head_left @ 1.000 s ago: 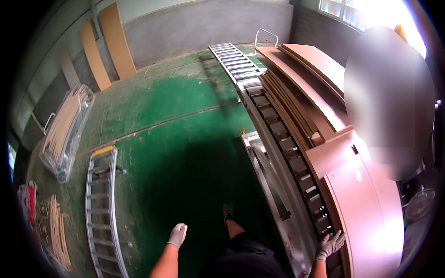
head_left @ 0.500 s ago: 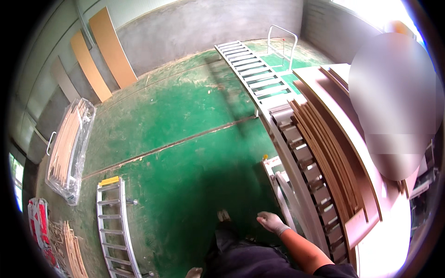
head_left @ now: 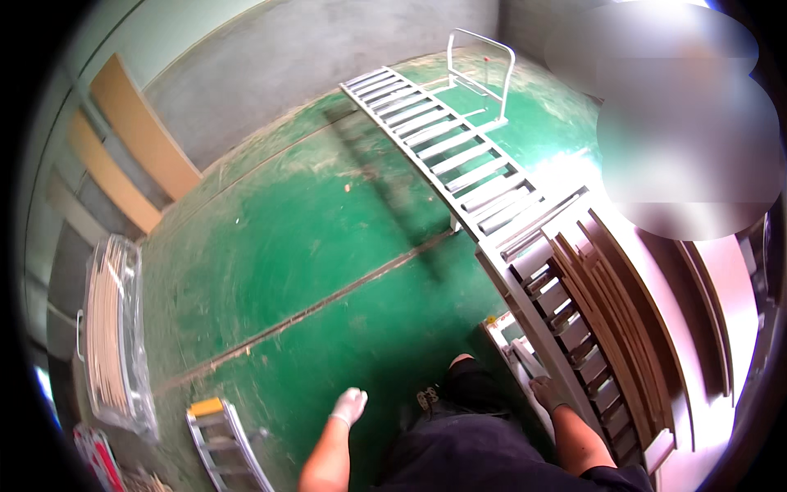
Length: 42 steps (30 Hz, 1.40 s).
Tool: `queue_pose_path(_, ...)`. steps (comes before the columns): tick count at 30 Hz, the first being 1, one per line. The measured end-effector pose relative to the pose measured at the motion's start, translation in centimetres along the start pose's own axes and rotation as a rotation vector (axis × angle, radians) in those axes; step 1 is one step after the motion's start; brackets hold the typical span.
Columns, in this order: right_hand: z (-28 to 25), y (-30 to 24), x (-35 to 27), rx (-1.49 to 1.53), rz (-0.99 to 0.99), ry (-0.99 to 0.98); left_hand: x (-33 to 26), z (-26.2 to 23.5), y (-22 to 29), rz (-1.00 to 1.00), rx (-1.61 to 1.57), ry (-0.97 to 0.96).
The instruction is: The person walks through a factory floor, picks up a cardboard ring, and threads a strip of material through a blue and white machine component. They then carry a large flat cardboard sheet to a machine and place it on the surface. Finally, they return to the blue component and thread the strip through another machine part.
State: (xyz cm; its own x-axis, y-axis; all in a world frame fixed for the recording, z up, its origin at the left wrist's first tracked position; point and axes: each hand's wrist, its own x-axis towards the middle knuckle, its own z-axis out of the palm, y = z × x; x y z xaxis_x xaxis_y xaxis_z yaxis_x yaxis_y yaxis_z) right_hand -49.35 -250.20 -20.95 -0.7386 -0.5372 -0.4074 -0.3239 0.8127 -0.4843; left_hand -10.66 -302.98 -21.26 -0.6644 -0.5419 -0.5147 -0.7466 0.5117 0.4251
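The left hand (head_left: 350, 406) hangs over the green floor (head_left: 328, 246), gloved, its fingers loosely curled in, and nothing shows in its grip. The right hand (head_left: 545, 392), darker in the shade, is just beside the metal side rail (head_left: 533, 320) of a roller conveyor; whether it touches the rail, and how far its fingers are bent, I cannot tell. The stack of brown boards (head_left: 611, 312) lies on the rollers (head_left: 607, 399) to the person's right, with wider pink sheets (head_left: 668, 271) beyond it. As I judge it, working well beside this load means keeping fingertips on the outer rail and out of the gaps between rollers, since boards on rollers may shift. The board ends do not line up, so a flat, gloved palm would suit them better than hooked fingers. Footing matters too: the shoe (head_left: 426, 398) is near the conveyor's white leg frame, while the short metal ladder (head_left: 246, 445) lies well apart on the left, leaving room to stand square to the boards.
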Motion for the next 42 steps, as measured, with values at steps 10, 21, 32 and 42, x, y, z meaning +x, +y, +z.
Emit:
queue_pose_path(10,3.2,-7.6,21.0,0.449,0.535,-0.202,34.1,-20.1,12.5,0.130,-0.284,0.009)
queue_pose_path(21,-19.0,-20.2,52.5,0.741,0.406,0.295,47.7,-23.3,19.8,-0.118,-0.447,-0.468)
queue_pose_path(32,-22.8,-19.7,57.6,0.310,0.707,0.100,88.2,-38.6,33.9,-0.246,-0.737,-0.202)
queue_pose_path(42,-27.4,-21.8,65.4,0.593,0.820,0.378,107.8,-37.7,48.3,0.464,-0.009,-0.326)
